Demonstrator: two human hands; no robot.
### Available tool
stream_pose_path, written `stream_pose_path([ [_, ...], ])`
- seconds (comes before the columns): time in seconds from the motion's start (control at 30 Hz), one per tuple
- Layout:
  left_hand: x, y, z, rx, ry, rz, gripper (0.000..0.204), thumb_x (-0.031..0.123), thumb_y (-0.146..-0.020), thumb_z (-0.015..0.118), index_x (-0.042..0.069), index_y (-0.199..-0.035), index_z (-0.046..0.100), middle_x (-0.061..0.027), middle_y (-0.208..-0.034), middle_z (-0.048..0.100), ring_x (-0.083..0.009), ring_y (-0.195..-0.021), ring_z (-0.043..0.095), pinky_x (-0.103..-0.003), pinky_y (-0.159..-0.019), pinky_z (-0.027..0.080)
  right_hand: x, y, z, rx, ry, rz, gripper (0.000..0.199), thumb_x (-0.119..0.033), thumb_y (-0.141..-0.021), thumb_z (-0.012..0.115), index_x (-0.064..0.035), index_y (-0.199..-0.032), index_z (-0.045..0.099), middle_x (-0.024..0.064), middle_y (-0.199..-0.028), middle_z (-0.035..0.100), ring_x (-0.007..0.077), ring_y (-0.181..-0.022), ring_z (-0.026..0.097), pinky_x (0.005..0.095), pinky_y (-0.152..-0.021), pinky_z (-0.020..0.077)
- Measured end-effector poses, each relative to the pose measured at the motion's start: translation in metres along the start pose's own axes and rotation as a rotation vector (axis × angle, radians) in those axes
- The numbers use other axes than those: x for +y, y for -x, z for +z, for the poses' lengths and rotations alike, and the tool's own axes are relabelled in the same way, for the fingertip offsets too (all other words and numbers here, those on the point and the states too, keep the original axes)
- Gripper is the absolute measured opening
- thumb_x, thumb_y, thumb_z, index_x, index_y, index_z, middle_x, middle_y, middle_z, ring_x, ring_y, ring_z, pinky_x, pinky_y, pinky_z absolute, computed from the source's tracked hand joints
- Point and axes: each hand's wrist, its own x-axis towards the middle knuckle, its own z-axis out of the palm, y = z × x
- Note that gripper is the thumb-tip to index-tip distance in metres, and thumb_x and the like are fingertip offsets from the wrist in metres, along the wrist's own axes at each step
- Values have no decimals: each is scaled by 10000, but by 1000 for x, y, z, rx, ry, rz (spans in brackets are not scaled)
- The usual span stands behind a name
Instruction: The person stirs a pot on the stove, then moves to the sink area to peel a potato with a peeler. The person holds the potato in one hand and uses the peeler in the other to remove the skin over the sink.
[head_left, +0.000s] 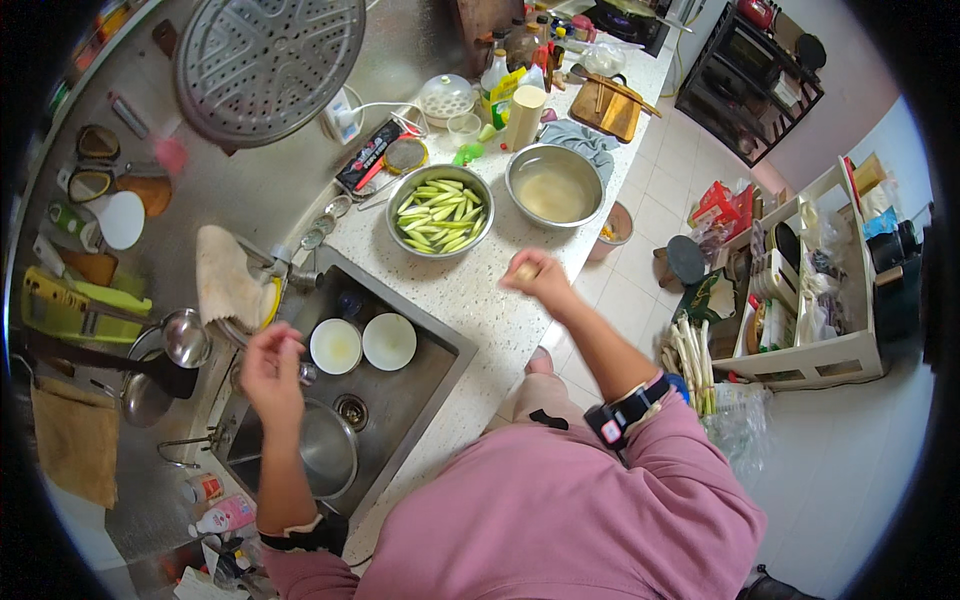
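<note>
Sink (420,385) set in speckled desk (490,300): metal pot (325,445) inside, contents unclear; two white bowls (362,344) behind it, apparently empty. Beyond sink, steel bowl (440,211) of cut green stalks; right of it, second steel bowl (555,186) holding pale liquid. Right hand (537,277), over desk right of sink, clamped on small pale item (526,270), hard to identify. Left hand (270,368) over sink's left edge, fingers curled; grip blurred, cannot tell.
</note>
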Motion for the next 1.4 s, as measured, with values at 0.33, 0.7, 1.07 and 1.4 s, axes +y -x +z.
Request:
stream_pose_path([
  [0.33, -26, 27, 178, 47, 127, -335, 174, -32, -860, 556, -33, -1034, 556, -80, -903, 617, -113, -788, 586, -236, -729, 481, -36, -283, -250, 140, 1151, -142, 223, -249, -706, 726, -124, -888, 696, 108, -861, 671, 270, -752, 650, 376, -676, 509],
  [0.7, -19, 38, 252, 284, -8, -587, 144, 10, -879, 554, -9, -1021, 567, -67, -912, 616, -110, -791, 583, -243, -713, 500, 43, -418, -249, -171, 1509, -490, 121, -148, -814, 551, -87, -828, 655, 122, -943, 599, 304, -871, 630, 440, -713, 511],
  [1.07, -21, 43, 262, 349, 36, -641, 140, 39, -884, 566, 2, -1018, 580, -62, -900, 624, -103, -795, 584, -241, -699, 508, 39, -419, -255, -394, 1485, -689, 140, -153, -776, 583, -88, -889, 636, 104, -934, 575, 285, -816, 626, 415, -694, 511],
  [1.4, -28, 52, 264, 387, 25, -725, 139, 58, -878, 580, 2, -1004, 578, -64, -891, 621, -111, -775, 581, -249, -685, 508, 48, -421, -256, -423, 1500, -785, 146, -189, -799, 576, -113, -915, 617, 82, -924, 583, 278, -735, 639, 419, -607, 516],
])
